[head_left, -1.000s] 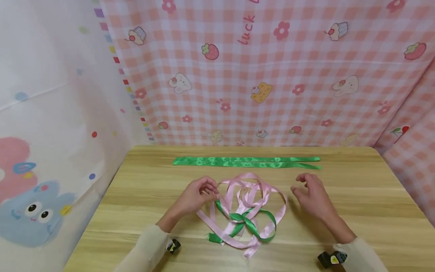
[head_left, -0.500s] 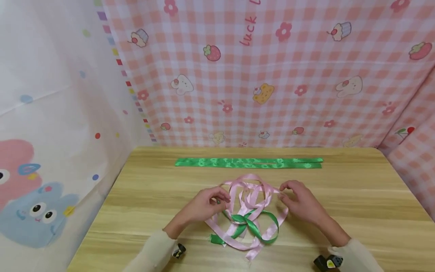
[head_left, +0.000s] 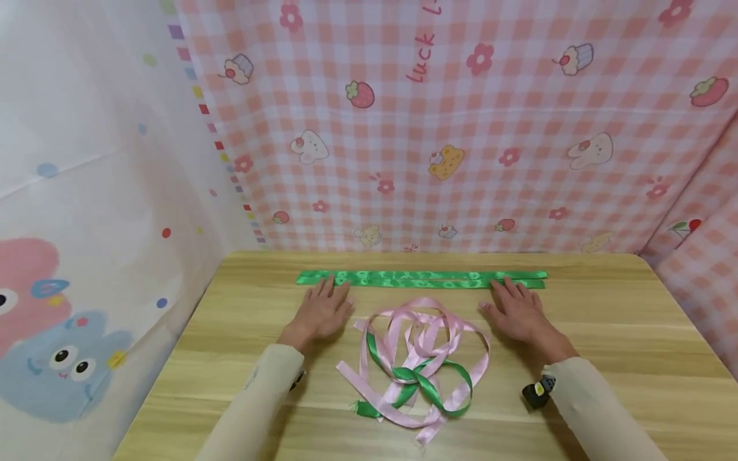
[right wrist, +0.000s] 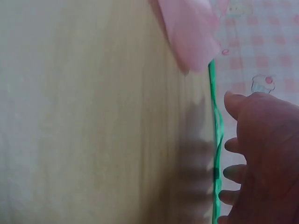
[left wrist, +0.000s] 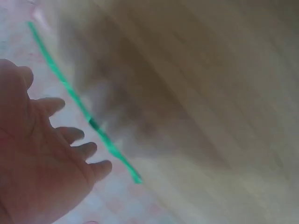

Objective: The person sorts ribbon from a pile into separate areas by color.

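Two flat green satin ribbons [head_left: 415, 279] lie side by side across the back of the table. My left hand [head_left: 319, 312] is held palm down with fingers extended, fingertips overlapping the left part of the nearer ribbon. Toward its right end, my right hand [head_left: 517, 312] reaches over in the same way, fingers spread. Neither hand grips anything. In the left wrist view the fingers [left wrist: 70, 134] stand beside the thin green line of ribbon [left wrist: 112, 148], with a finger shadow on the wood. Between my forearms lies a loose tangle of pink ribbon [head_left: 375, 400] with a green ribbon [head_left: 461, 384] looped through it.
The wooden table [head_left: 623, 358] has rounded back corners. A pink checked cloth [head_left: 507, 115] hangs right behind it, and a white printed cloth [head_left: 104, 192] hangs on the left. Black wrist devices [head_left: 537, 394] are strapped at the sleeves.
Both hands have left the sides of the pink tangle and moved back and outward to the flat green ribbons, with fingers straightened. The tangle stays in nearly the same place.
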Motion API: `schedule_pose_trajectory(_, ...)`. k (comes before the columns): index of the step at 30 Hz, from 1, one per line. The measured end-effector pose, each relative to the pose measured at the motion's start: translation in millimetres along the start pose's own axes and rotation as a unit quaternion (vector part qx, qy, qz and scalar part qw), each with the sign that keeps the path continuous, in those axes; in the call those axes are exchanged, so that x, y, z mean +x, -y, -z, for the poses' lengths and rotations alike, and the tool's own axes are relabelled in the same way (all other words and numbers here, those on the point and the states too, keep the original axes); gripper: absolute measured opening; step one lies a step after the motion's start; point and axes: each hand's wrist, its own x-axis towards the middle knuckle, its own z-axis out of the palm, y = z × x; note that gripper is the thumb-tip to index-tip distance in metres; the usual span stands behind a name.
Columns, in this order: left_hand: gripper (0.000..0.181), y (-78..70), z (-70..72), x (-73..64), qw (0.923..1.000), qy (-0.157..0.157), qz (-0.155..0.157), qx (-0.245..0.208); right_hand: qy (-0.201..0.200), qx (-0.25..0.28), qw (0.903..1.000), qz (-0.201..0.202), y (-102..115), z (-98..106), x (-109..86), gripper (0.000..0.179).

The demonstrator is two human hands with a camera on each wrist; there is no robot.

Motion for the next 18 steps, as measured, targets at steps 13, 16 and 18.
schedule_pose_trajectory(13, 0.062, 6.1, 1.6, 1.0, 0.9994, -0.024, 0.016, 0.017, -0.037, -0.027, 0.9989, -0.004, 8, 9, -10.3, 0.068)
schedule_pose_trajectory(16, 0.055, -12.0, 4.9, -5.4, 0.9964, -0.061, -0.057, -0.013, -0.094, 0.029, 0.9924, 0.074, 35, 9, -27.4, 0.044)
schedule_pose_trajectory(18, 0.044, -30.2, 5.7, -13.0, 0.9887, -0.056, -0.119, -0.072, -0.096, 0.087, 0.9823, 0.136, 56, 4, -41.4, 0.023)
